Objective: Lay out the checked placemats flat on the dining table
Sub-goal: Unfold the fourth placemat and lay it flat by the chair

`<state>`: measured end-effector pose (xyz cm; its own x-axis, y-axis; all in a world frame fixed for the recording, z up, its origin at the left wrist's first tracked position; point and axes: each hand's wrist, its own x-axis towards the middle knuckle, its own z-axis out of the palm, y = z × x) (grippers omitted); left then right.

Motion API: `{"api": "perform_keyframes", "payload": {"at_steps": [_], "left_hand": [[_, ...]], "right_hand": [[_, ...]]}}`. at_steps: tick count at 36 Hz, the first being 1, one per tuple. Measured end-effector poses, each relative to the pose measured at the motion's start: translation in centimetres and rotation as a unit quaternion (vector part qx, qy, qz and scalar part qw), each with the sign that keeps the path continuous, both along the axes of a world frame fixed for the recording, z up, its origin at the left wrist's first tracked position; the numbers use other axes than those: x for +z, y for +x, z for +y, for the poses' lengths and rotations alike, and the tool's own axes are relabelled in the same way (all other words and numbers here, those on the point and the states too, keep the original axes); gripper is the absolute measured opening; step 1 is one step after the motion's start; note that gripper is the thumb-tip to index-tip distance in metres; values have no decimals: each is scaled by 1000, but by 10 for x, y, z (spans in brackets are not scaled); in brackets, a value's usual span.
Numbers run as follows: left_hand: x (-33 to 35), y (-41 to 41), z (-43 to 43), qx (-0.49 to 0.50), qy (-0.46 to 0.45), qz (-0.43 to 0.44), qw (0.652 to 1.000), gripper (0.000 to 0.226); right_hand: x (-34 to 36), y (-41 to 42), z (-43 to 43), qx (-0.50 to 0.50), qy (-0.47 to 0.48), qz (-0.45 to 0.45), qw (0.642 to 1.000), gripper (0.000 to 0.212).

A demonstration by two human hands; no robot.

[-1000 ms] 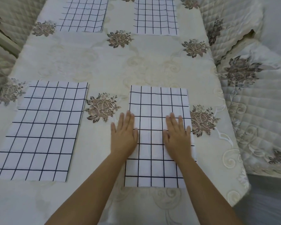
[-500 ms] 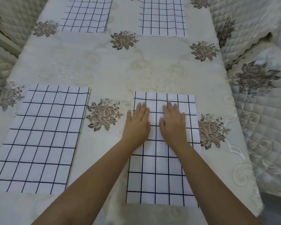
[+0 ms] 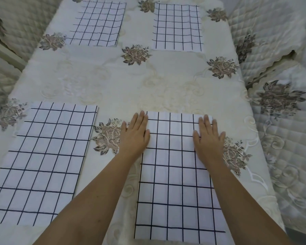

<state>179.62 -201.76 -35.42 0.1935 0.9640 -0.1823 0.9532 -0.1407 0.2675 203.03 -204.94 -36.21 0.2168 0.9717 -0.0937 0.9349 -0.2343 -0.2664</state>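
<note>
Head view: four checked placemats lie on the dining table (image 3: 124,85), one toward each corner: the far-left placemat (image 3: 97,23), far-right placemat (image 3: 177,27), near-left placemat (image 3: 42,156) and near-right placemat (image 3: 177,183). The step in hand looks like a final smoothing of the near-right one. The left hand (image 3: 135,133) lies flat, fingers straight, over its far-left corner, and the right hand (image 3: 208,137) lies flat at its far-right corner; neither grips anything. The next move, I judge, calls for lifting both palms straight up without dragging the cloth. No writing is readable.

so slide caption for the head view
Left hand and right hand press the near-right white checked cloth placemat flat on the cream floral-embroidered tablecloth.
</note>
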Motion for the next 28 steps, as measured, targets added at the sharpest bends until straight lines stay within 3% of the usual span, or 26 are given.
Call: {"api": "perform_keyframes", "payload": {"at_steps": [3, 6, 8, 10, 14, 21, 25, 28], "left_hand": [[-3, -9, -9, 27, 6, -15, 999, 55], [-6, -18, -27, 49, 31, -38, 998, 65], [-8, -26, -42, 48, 35, -48, 997, 69], [-7, -34, -60, 49, 37, -48, 997, 69], [-6, -47, -99, 47, 33, -42, 997, 67], [-1, -65, -161, 33, 3, -46, 998, 69], [-6, -76, -191, -19, 16, -49, 998, 88], [-5, -79, -209, -73, 13, -3, 997, 96]], "right_hand": [[4, 13, -4, -44, 47, 132, 989, 55], [11, 19, -14, -108, 100, 350, 925, 57], [18, 22, -25, -137, 101, 405, 898, 55], [18, 26, -41, -118, 96, 371, 916, 53], [11, 33, -88, -19, 91, 165, 982, 54], [16, 29, -176, -47, 57, 158, 985, 73], [17, 26, -214, -17, 12, 137, 990, 104], [16, 25, -238, 28, -30, 77, 996, 109]]}}
